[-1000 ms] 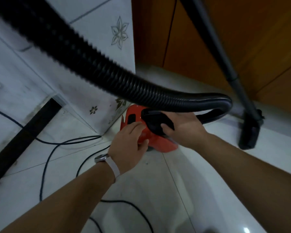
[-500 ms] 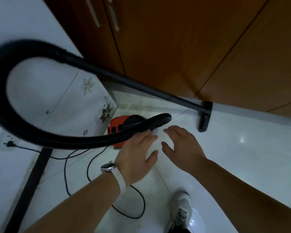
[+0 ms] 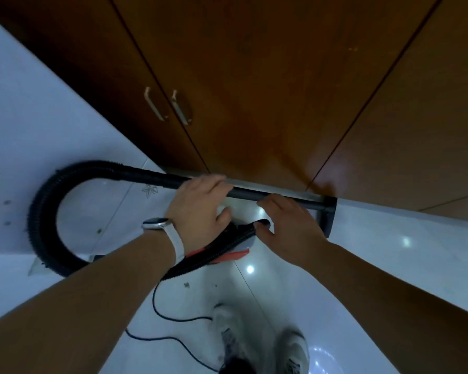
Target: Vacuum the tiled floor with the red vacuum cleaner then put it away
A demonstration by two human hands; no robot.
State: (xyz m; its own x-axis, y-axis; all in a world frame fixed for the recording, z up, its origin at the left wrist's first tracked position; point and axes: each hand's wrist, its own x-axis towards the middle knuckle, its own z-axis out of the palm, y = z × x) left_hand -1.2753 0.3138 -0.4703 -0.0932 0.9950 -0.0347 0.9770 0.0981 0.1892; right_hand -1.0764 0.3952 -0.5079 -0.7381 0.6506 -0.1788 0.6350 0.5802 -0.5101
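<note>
The red vacuum cleaner (image 3: 229, 256) sits on the white tiled floor (image 3: 376, 265) by the wooden cabinet, mostly hidden under my left wrist. Its black ribbed hose (image 3: 38, 217) loops left and joins the black wand (image 3: 254, 194), which lies along the cabinet base and ends in the floor nozzle (image 3: 328, 217). My left hand (image 3: 197, 206) hovers over the wand with relaxed fingers and holds nothing. My right hand (image 3: 287, 222) hovers open above the hose's end at the body.
Brown wooden cabinet doors with two metal handles (image 3: 168, 106) fill the top. A white tiled wall (image 3: 38, 130) stands at the left. The black power cord (image 3: 173, 317) snakes over the floor near my white shoes (image 3: 254, 344). Small bits of debris (image 3: 185, 285) lie near the vacuum.
Both hands have let go of the vacuum body and drawn back. The view has risen, so the vacuum and wand look smaller and my shoes show.
</note>
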